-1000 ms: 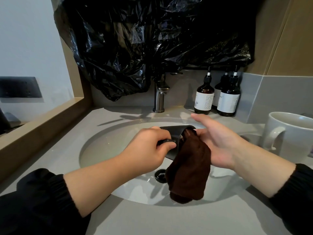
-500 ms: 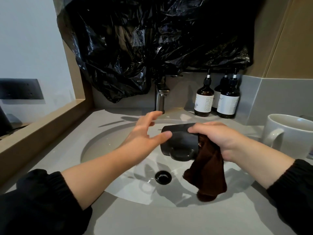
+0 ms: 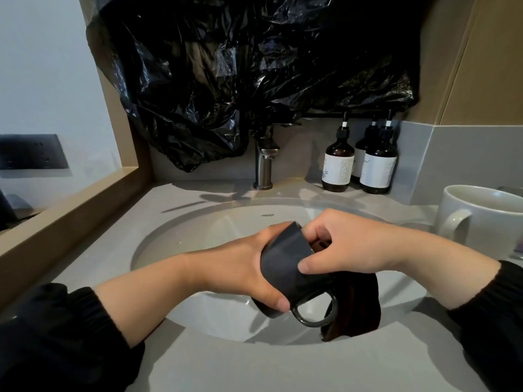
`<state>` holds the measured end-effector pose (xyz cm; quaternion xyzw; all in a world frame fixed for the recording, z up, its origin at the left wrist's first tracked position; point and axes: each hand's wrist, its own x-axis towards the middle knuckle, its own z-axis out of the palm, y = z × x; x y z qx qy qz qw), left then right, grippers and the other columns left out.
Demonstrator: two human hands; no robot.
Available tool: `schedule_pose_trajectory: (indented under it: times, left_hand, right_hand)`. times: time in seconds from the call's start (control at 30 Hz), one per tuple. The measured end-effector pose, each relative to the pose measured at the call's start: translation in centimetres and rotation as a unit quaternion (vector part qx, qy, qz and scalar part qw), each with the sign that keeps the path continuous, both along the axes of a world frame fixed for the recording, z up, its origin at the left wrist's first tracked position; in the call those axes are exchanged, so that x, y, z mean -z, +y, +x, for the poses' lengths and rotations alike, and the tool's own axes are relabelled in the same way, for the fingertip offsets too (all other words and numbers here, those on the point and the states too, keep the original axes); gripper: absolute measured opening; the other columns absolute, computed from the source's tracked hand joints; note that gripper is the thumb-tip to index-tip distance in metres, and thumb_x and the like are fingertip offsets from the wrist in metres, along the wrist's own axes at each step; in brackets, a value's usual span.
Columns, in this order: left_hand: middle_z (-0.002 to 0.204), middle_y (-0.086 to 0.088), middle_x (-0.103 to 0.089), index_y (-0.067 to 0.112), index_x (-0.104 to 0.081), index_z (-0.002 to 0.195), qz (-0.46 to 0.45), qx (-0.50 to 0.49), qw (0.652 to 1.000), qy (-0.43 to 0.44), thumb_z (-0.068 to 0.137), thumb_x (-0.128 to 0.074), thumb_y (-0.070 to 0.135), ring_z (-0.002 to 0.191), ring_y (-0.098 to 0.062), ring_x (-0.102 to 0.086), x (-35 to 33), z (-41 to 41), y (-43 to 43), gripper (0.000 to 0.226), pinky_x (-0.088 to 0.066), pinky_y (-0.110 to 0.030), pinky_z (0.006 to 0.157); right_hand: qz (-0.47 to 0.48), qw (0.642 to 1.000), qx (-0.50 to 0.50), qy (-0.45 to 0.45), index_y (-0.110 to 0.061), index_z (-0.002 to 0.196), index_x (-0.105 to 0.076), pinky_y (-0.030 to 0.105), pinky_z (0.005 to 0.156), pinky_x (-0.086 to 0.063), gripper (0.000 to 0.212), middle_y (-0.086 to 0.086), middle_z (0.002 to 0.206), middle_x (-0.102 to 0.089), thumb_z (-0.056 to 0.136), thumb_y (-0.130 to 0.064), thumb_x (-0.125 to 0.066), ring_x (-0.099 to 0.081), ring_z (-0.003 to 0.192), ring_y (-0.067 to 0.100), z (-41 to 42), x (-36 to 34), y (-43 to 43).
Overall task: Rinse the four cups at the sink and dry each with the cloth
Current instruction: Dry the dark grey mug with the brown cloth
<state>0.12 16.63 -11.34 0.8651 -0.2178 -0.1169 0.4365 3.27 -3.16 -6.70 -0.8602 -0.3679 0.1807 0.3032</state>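
I hold a dark grey cup (image 3: 288, 264) tilted over the white sink (image 3: 203, 230), its handle pointing down toward me. My left hand (image 3: 249, 267) grips the cup's body from the left. My right hand (image 3: 342, 244) curls over the cup's mouth, thumb on the outside wall, fingers reaching inside with the dark brown cloth (image 3: 356, 309). The cloth's loose end hangs below my right wrist. A large white cup (image 3: 486, 219) stands on the counter at the right. The other cups are out of view.
A steel tap (image 3: 264, 165) stands behind the basin; no water runs from it. Three brown pump bottles (image 3: 359, 162) sit at the back right. Black plastic sheeting (image 3: 254, 75) covers the wall above. A wooden ledge (image 3: 65, 207) borders the left side.
My left hand let go of the cup, then took hold of its body again. The cup turned so its handle now points down. My right hand moved over the cup's mouth with the cloth.
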Motion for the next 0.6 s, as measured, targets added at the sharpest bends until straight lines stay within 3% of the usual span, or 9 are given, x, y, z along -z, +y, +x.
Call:
schedule_pose_trajectory:
  times: [0.13,0.27,0.33,0.4,0.5,0.6]
  left_hand:
    - [0.119,0.019,-0.054,0.049,-0.023,0.137,0.062,-0.067,0.991,-0.097,0.058,-0.088,0.027,0.106,-0.001,-0.057,-0.2,0.3,0.3,0.104,-0.054,-0.029,0.088]
    - [0.114,0.031,-0.049,0.056,-0.021,0.131,0.058,-0.113,0.977,-0.169,0.058,-0.088,0.036,0.106,0.010,-0.051,-0.3,0.5,0.4,0.102,-0.046,-0.010,0.085]
    - [0.113,0.035,-0.047,0.066,-0.017,0.122,0.057,-0.112,0.972,-0.198,0.058,-0.088,0.035,0.106,0.013,-0.048,-0.2,0.3,0.1,0.101,-0.044,-0.005,0.081]
    - [0.112,0.033,-0.047,0.070,-0.018,0.116,0.050,-0.110,0.968,-0.222,0.057,-0.088,0.031,0.106,0.013,-0.049,-0.2,0.2,-0.3,0.099,-0.045,-0.005,0.079]
    - [0.117,0.027,-0.049,0.065,-0.020,0.122,0.060,-0.106,0.959,-0.257,0.057,-0.086,0.030,0.108,0.007,-0.050,-0.3,-0.1,-0.7,0.099,-0.046,-0.008,0.082]
    - [0.124,0.021,-0.047,0.054,-0.018,0.134,0.114,-0.091,0.946,-0.289,0.057,-0.082,0.033,0.111,0.004,-0.047,-0.2,-0.3,-0.6,0.102,-0.044,-0.012,0.089]
  right_hand:
    - [0.061,0.998,0.005,0.032,-0.015,0.083,-0.073,0.023,0.065,-0.049,0.011,0.002,0.074,-0.068,0.073,-0.018,-0.076,-0.062,0.067,0.010,0.5,-0.5,-0.5]
    - [0.203,0.960,0.119,0.151,-0.011,0.082,-0.076,0.031,0.063,-0.057,0.022,0.016,0.084,-0.068,0.065,-0.025,-0.081,-0.065,0.070,0.022,1.5,-1.9,-2.1]
    - [0.242,0.944,0.179,0.138,-0.011,0.082,-0.076,0.030,0.063,-0.058,0.027,0.017,0.080,-0.068,0.066,-0.033,-0.074,-0.065,0.066,0.021,1.6,-1.9,-2.1]
    - [0.193,0.964,0.180,0.011,-0.011,0.081,-0.074,0.031,0.069,-0.053,0.022,0.020,0.080,-0.068,0.077,-0.033,-0.073,-0.062,0.067,0.019,1.1,-1.0,-1.1]
    - [0.074,0.974,0.107,-0.187,-0.015,0.076,-0.069,0.028,0.065,-0.046,0.015,0.005,0.076,-0.067,0.088,-0.020,-0.060,-0.060,0.069,0.013,0.0,0.8,0.9]
    - [-0.057,0.983,0.029,-0.170,-0.014,0.090,-0.064,0.035,0.075,-0.051,0.013,0.007,0.088,-0.067,0.092,-0.014,-0.051,-0.063,0.084,0.022,-0.1,0.9,1.2]
